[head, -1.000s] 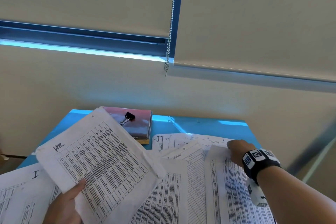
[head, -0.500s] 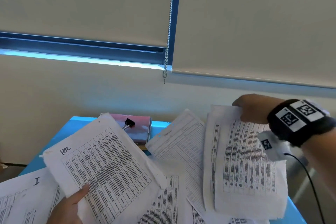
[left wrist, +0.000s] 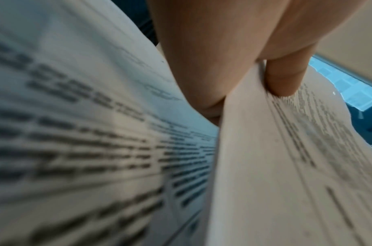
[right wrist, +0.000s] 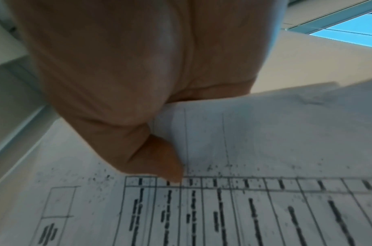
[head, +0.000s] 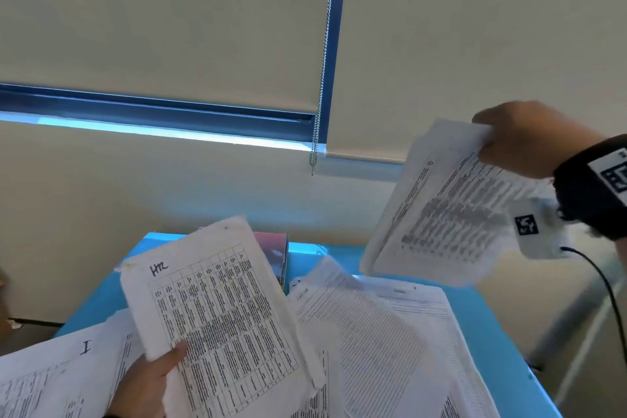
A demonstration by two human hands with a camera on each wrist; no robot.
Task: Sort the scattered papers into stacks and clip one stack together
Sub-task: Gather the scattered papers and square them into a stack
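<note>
L hand (head: 149, 380): thumb + fingers pinch tabled sheaf (head: 220, 319) over blue table (head: 488, 326). R hand (head: 529, 139): grips lifted sheets (head: 441, 217) by top edge. Loose papers (head: 373, 332) below.

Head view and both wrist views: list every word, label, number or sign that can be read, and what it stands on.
"Hm" or similar, handwritten: top corner of the sheaf of papers in the left hand.
"I", handwritten: sheet at the left table edge.
Square black-and-white coded markers, no words: wristband and camera unit on the right hand's wrist.
Printed tables on all papers, including the sheaf gripped by the right hand: too blurred to read in every view.
</note>
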